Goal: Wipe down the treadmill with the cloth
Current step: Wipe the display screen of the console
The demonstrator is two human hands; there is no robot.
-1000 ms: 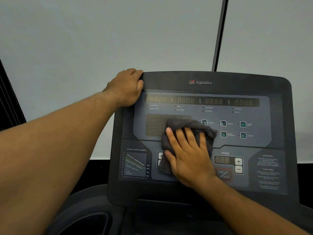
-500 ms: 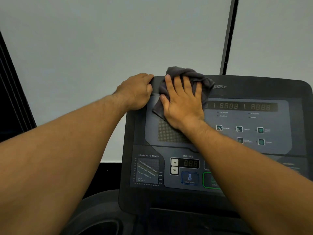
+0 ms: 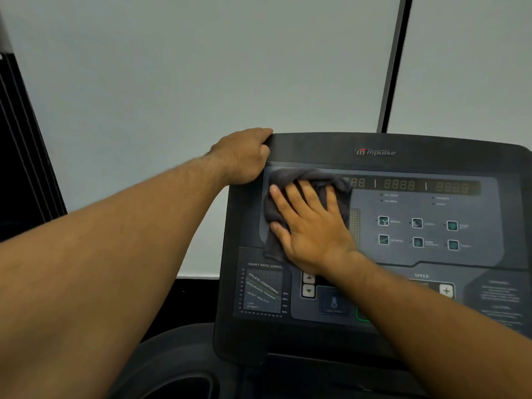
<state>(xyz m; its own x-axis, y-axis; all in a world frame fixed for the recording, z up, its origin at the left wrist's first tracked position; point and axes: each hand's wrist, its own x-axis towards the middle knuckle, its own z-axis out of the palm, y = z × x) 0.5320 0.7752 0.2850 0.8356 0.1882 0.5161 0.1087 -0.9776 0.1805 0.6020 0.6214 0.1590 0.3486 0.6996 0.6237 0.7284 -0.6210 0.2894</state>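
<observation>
The treadmill's dark console (image 3: pixel 316 149) fills the right half of the view, with number displays, program buttons and a heart-rate chart. A crumpled dark grey cloth (image 3: pixel 290 180) lies on the upper left of the display panel. My right hand (image 3: pixel 309 226) presses flat on the cloth with fingers spread and straight. My left hand (image 3: pixel 244 156) grips the console's top left corner, fingers curled over its edge.
A pale wall stands behind the console, with a dark vertical strip (image 3: pixel 394 64) at the upper right. A dark slatted panel (image 3: pixel 20 156) runs along the left edge. Below the console, a dark rounded tray with a cup recess (image 3: pixel 178 378) shows.
My right hand slid the cloth up from the middle of the panel to the top edge, then down a little onto the upper left display. My left hand kept its grip on the corner.
</observation>
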